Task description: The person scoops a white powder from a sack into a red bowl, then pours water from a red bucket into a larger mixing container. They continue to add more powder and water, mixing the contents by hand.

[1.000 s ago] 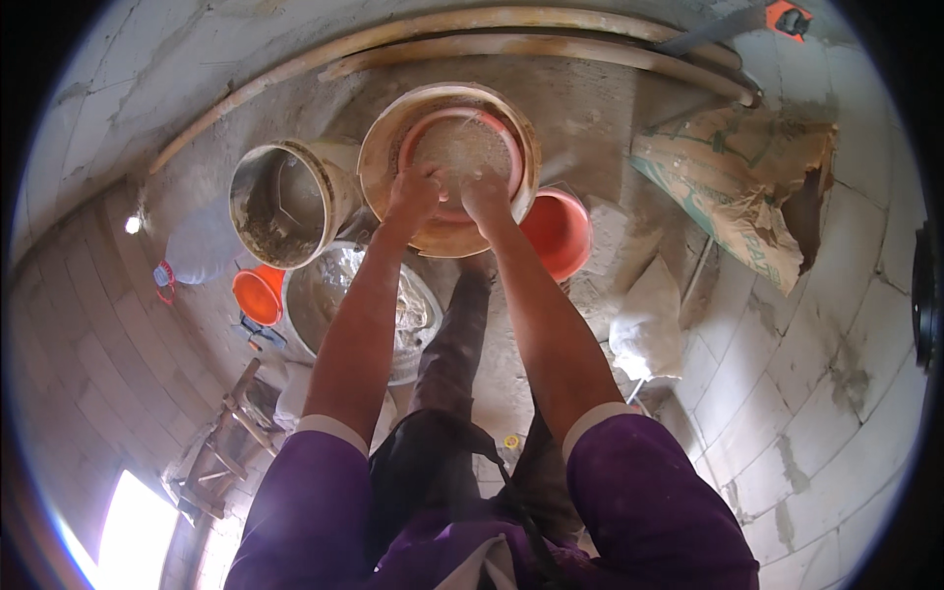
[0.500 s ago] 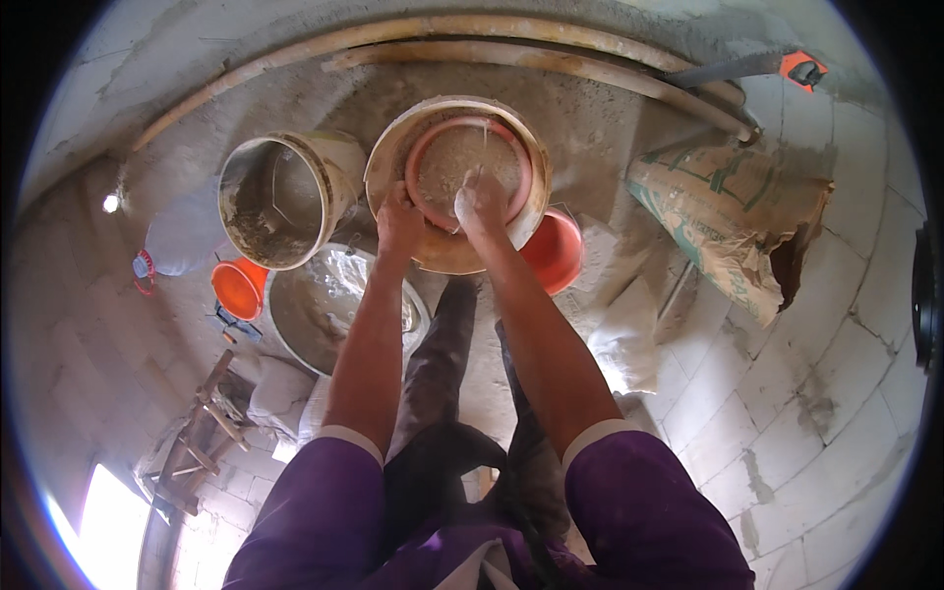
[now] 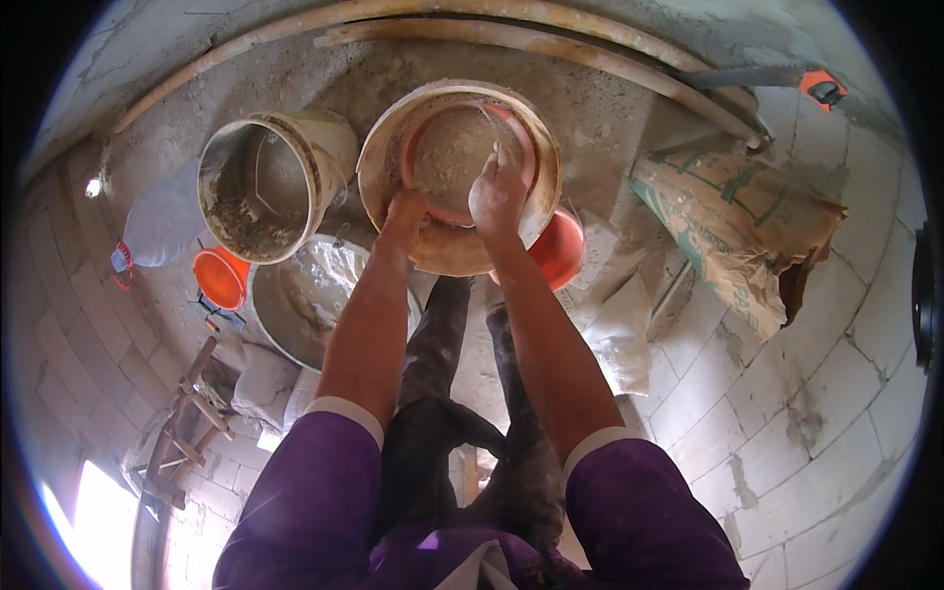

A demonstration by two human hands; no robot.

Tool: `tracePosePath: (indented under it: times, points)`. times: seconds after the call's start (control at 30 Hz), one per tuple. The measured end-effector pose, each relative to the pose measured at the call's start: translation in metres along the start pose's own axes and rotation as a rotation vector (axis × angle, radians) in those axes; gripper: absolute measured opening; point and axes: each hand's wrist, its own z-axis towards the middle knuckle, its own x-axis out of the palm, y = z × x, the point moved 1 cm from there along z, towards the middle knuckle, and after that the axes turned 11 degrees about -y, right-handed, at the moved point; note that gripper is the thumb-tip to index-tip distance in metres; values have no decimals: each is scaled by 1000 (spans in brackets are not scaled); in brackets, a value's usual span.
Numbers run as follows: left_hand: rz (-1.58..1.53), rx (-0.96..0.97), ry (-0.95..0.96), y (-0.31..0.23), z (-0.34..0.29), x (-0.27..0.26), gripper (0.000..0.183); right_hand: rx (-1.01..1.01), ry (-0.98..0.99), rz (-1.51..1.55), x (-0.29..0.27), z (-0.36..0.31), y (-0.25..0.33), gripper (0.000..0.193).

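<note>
Dusty paved floor (image 3: 826,393) with mortar mess, all seen from above. I've got both hands on the round sieve (image 3: 459,177), upper centre of frame, with an orange basin (image 3: 556,251) underneath, presumably there to catch what falls through. Left hand (image 3: 405,211) is clamped on the near rim to steady it. Right hand (image 3: 499,192) is inside over the sandy fill, fingers curled; can't tell if they're gripping anything. Grimy bucket (image 3: 261,187) upper left, metal pan (image 3: 305,295) below it, torn cement bag (image 3: 737,236) at right, kept within reach.
</note>
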Motion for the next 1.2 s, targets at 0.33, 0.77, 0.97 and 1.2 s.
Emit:
tracePosePath:
  times: [0.33, 0.77, 0.97, 1.2]
  points:
    - [-364, -190, -6, -27, -26, 8, 28, 59, 77, -26, -3, 8, -1, 32]
    - [-442, -222, 28, -30, -34, 0, 31, -52, 30, 1, 5, 2, -3, 33]
    - [-572, -344, 2, -19, -20, 10, 33, -17, 57, -35, 11, 1, -7, 29]
    - [-648, -313, 3, -20, -21, 7, 33, -50, -20, -12, 11, -1, -8, 25]
